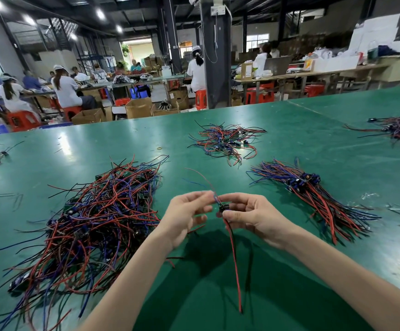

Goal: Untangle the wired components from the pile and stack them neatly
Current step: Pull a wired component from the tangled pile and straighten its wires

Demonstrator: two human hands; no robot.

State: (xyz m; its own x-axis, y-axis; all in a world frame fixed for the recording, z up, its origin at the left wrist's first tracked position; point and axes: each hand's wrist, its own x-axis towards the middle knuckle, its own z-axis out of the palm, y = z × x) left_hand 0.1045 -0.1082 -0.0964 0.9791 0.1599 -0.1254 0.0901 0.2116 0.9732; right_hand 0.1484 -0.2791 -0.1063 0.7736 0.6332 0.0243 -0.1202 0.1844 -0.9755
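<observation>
**A:** Bench?

**B:** One wide green table (289,144). The biggest thing on it is the tangled pile (94,223) at the left, with red, blue and black wires crossing every way and small boards buried in it. By my reckoning, most of the job sits there.

**A:** Anything sorted?

**B:** A neat stack (313,199) at the right, wires combed one way. It is far smaller than the tangle. Beyond it, mid-table, lies a looser heap (225,142); cannot tell whether it is sorted.

**A:** Hands?

**B:** Both are raised between pile and stack. The right hand (254,216) is curled round one wired component (223,207), whose red and black leads hang toward the near edge. The left hand (184,216) pinches its thin upper wires. The piece looks free of the pile and is not yet stacked.
</observation>
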